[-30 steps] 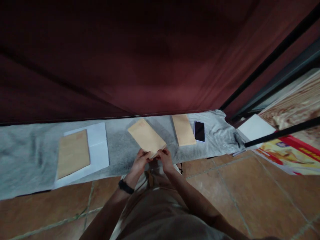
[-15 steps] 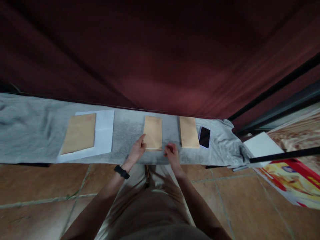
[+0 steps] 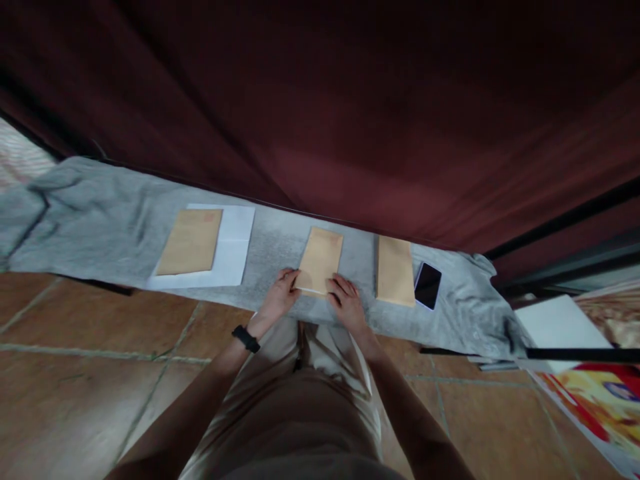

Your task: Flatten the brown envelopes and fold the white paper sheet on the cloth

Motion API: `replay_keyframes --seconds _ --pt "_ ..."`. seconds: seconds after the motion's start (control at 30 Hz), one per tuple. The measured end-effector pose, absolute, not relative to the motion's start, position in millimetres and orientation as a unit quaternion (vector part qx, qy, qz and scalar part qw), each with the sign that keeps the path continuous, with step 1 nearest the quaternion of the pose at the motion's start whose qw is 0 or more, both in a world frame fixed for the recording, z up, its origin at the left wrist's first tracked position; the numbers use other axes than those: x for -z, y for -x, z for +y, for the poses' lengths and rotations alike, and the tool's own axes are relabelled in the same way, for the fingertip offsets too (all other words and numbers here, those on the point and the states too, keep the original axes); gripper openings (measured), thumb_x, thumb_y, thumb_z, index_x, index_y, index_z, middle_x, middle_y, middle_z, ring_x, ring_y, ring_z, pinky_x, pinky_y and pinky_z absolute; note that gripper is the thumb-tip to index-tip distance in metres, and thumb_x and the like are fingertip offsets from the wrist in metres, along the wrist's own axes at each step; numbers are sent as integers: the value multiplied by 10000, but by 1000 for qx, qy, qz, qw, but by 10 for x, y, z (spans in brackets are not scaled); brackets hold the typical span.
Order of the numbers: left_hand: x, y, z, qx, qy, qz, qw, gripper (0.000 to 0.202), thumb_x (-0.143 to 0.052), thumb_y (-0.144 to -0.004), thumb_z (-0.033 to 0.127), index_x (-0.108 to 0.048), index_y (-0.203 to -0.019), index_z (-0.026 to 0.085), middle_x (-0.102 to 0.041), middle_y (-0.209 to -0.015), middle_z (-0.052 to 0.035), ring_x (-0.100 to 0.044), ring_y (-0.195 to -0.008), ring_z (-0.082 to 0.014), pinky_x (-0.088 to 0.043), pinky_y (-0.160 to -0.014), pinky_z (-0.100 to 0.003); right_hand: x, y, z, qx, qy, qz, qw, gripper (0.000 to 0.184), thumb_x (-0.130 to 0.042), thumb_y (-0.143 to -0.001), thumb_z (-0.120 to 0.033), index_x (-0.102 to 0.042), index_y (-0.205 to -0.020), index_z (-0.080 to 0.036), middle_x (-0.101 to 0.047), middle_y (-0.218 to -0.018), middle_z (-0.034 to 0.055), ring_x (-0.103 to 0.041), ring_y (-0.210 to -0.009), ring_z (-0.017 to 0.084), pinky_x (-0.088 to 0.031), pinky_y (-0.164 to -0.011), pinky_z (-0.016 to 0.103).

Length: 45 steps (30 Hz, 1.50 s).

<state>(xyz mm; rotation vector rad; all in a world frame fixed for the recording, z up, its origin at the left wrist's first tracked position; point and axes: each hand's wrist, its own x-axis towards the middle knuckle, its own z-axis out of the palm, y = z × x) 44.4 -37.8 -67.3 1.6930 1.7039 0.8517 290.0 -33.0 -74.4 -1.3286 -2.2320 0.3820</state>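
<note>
A tan paper envelope (image 3: 321, 257) lies on the grey cloth right in front of me, its near edge toward my body. My left hand (image 3: 283, 292) grips its near left corner, thumb and fingers closed at the edge. At the near right corner, my right hand (image 3: 346, 300) has its fingers closed over the paper. Right of it rests a thicker stack of tan envelopes (image 3: 395, 272), untouched. On the left another tan envelope (image 3: 193, 240), with a small reddish mark at its top, lies over white paper sheets (image 3: 234, 250).
A phone (image 3: 428, 286) lies beside the right-hand stack. The narrow cloth-covered surface (image 3: 270, 250) runs along a dark red curtain (image 3: 325, 160). At right are black metal bars (image 3: 580, 355), a white board (image 3: 563, 327) and a colourful box (image 3: 600, 400). The floor is tiled.
My right hand has moved up onto the near right corner of the middle envelope, which now sits slightly tilted. My left hand stays on its left corner. The view has rotated a little.
</note>
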Motion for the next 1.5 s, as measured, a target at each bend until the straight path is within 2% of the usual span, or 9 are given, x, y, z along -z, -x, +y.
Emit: replay_keyframes --seconds 0.13,0.3,0.5,0.73,1.0,1.2,1.33,1.43,1.5 --pt "558 -492 -386 -276 -667 644 253 512 -591 -833 111 -613 -1342 154 -574 -1356 -143 -646 -1158 -267 -515 -1082 -429 723 -2913 -348 -142 482 -825 257 390 -519 -1024 -253 -618 -1401 -266 -573 -1522 54 -514 -1407 214 -331 -1230 428" --pt "422 -458 -471 -198 -730 617 219 380 -516 -957 212 -623 -1321 197 -607 -1357 -145 -652 -1139 -281 -518 -1047 -421 695 -2901 -362 -150 484 -822 262 386 -534 -1016 -246 -625 -1391 -274 -593 -1499 56 -523 -1396 221 -326 -1229 447" --pt "339 -344 -480 -192 -761 580 217 424 -466 -893 60 -657 -1218 254 -666 -1323 -105 -610 -1271 -281 -469 -1109 -438 701 -2892 -376 -147 484 -822 262 380 -531 -1014 -229 -628 -1379 -273 -603 -1488 57 -525 -1397 214 -314 -1236 445" --pt "338 -305 -458 -174 -772 567 227 411 -450 -897 60 -641 -1215 237 -657 -1374 -106 -578 -1340 -259 -439 -1142 -423 724 -2892 -368 -139 481 -829 249 371 -507 -1028 -240 -624 -1380 -232 -615 -1469 87 -522 -1396 224 -312 -1233 450" --pt "323 -303 -475 -164 -779 565 219 443 -406 -905 65 -646 -1237 232 -663 -1366 -99 -563 -1340 -252 -437 -1139 -421 729 -2888 -380 -141 482 -827 253 376 -498 -1036 -245 -627 -1389 -263 -615 -1472 77 -540 -1378 224 -315 -1229 461" --pt "288 -404 -485 -159 -794 569 145 378 -408 -967 136 -669 -1233 201 -661 -1341 -146 -567 -1297 -301 -380 -1166 -514 720 -2894 -385 -136 479 -830 250 375 -492 -1038 -234 -642 -1377 -293 -605 -1480 58 -529 -1389 215 -311 -1234 449" --pt "316 -582 -252 -220 -798 548 121 398 -427 -1028 285 -616 -1362 179 -550 -1513 -152 -453 -1444 -298 -286 -1246 -504 706 -2889 -378 -129 477 -832 253 375 -504 -1029 -230 -652 -1365 -312 -604 -1479 38 -539 -1371 221 -321 -1228 454" --pt "375 -726 98 -230 -813 523 112 493 -400 -1045 327 -505 -1493 149 -409 -1640 -145 -332 -1538 -277 -219 -1285 -483 690 -2879 -372 -126 480 -829 258 364 -512 -1022 -222 -670 -1341 -299 -610 -1471 44 -541 -1368 224 -336 -1219 453" --pt "424 -786 382 -222 -820 515 115 542 -398 -1043 342 -456 -1531 112 -376 -1658 -161 -293 -1559 -277 -205 -1291 -476 679 -2870 -373 -126 481 -827 262 366 -510 -1020 -212 -673 -1338 -289 -618 -1460 54 -541 -1370 223 -348 -1212 450"
